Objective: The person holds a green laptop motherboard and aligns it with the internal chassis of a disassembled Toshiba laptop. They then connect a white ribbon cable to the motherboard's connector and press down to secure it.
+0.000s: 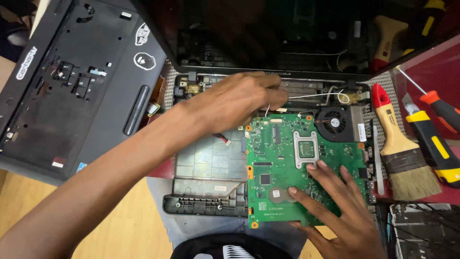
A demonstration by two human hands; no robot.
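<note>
A green motherboard (282,153) lies in the right half of an opened black laptop base (206,204). My right hand (335,206) rests flat on the board's lower right part, fingers spread, holding nothing. My left hand (239,98) reaches across to the board's top edge, its fingertips pinched on a thin white wire (311,96) that runs right along the hinge area. A black cooling fan (334,123) sits at the board's upper right corner. The laptop's dark screen (268,33) stands open behind.
A removed black laptop cover (72,81) with stickers lies at the left. At the right lie a brush with a red and tan handle (397,144), a yellow and black utility knife (433,146) and a red-handled screwdriver (438,108). Wooden table (28,201) shows lower left.
</note>
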